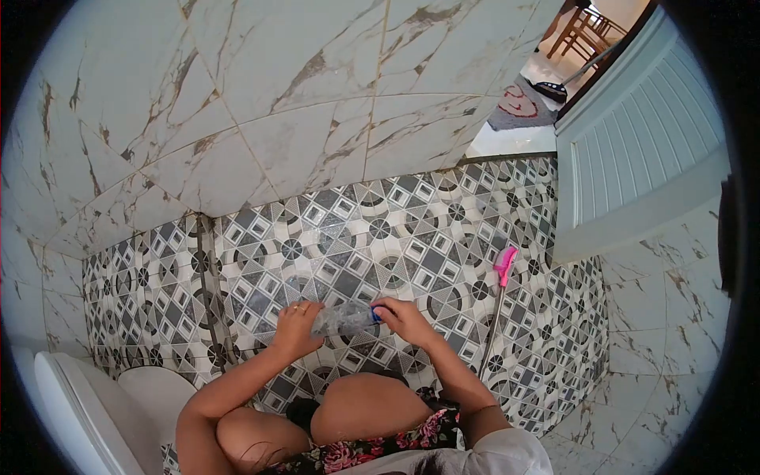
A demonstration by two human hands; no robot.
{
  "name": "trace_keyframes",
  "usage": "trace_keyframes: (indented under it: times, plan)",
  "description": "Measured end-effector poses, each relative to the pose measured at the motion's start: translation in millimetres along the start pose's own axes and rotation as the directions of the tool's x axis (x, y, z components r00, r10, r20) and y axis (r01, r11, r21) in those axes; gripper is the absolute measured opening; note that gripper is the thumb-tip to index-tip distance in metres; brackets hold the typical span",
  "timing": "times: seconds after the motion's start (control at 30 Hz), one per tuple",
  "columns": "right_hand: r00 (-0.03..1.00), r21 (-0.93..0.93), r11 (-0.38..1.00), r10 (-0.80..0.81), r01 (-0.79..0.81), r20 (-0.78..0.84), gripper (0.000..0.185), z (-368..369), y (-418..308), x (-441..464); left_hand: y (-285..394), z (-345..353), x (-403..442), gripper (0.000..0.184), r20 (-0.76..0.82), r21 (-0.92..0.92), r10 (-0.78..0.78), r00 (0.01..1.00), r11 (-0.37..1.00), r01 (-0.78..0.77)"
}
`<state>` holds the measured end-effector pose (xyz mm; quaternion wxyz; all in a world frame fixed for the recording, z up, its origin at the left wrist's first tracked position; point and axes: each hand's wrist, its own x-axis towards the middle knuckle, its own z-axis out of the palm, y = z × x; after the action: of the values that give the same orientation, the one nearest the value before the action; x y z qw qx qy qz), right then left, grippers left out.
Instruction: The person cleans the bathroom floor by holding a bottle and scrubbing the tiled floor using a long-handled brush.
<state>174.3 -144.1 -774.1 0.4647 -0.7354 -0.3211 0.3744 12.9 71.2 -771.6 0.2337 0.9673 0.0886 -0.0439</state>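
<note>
A clear plastic bottle [345, 320] lies sideways between my two hands, above the patterned tile floor. My left hand [297, 328] is wrapped round its base end, a ring showing on one finger. At the other end, the fingers of my right hand [401, 318] close on the blue cap [377, 314]. Whether the cap is tight or loose I cannot tell. What the bottle holds is hard to make out through the plastic.
A pink-headed brush [504, 261] with a long metal handle lies on the floor to my right. The white toilet [87, 412] stands at lower left. At upper right are a louvred door [645, 134], a doorway and a grey mat [518, 107]. A dark floor strip [209, 277] runs at left.
</note>
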Motion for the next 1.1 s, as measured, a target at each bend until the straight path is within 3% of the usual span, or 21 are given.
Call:
trace_keyframes:
  times: [0.13, 0.23, 0.43, 0.57, 0.7, 0.8, 0.9, 1.0, 1.1]
  plan:
    - [0.999, -0.008, 1.000, -0.011, 0.011, 0.048, 0.024, -3.1, 1.5, -7.9, 3.8, -1.8, 1.0, 0.062, 0.080, 0.056, -0.006, 0.997, 0.998, 0.001]
    - [0.992, -0.111, 0.986, -0.125, 0.124, -0.002, 0.024, -1.1, 12.0, -9.4, 1.2, -6.0, 5.4, 0.062, 0.107, 0.059, 0.026, 0.994, 0.998, -0.032]
    - [0.975, -0.026, 0.975, -0.222, 0.221, -0.022, 0.031, -7.1, 21.4, -7.3, -1.6, -28.5, 23.1, 0.064, 0.182, 0.062, 0.083, 0.980, 0.993, -0.096]
    - [0.913, -0.172, 0.916, -0.387, 0.363, -0.133, 0.035, -25.5, 9.4, -2.4, -2.1, -31.5, 41.8, 0.064, 0.233, -0.008, 0.100, 0.967, 0.995, -0.101]
    - [0.885, -0.256, 0.900, -0.410, 0.353, -0.223, 0.039, -46.3, 14.5, -2.5, 1.2, -34.0, 57.4, 0.067, 0.253, 0.002, 0.105, 0.962, 0.994, -0.109]
    - [0.871, -0.204, 0.934, -0.349, 0.293, -0.345, 0.041, -46.9, 21.7, -4.3, 14.3, -43.9, 60.0, 0.069, 0.170, 0.104, 0.105, 0.980, 0.987, -0.124]
    - [0.903, 0.127, 0.971, -0.133, 0.200, -0.408, 0.038, -23.7, 33.7, -5.3, 17.9, -44.3, 58.2, 0.071, 0.135, 0.215, 0.120, 0.984, 0.965, -0.147]
    - [0.904, 0.284, 0.934, -0.084, 0.218, -0.419, 0.039, 1.6, 43.3, -7.1, 21.9, -45.5, 53.0, 0.071, 0.118, 0.292, 0.136, 0.984, 0.942, -0.165]
    - [0.927, 0.311, 0.932, -0.062, 0.187, -0.371, 0.043, 16.6, 52.1, -5.9, 22.4, -46.5, 50.2, 0.073, 0.140, 0.355, 0.141, 0.980, 0.917, -0.183]
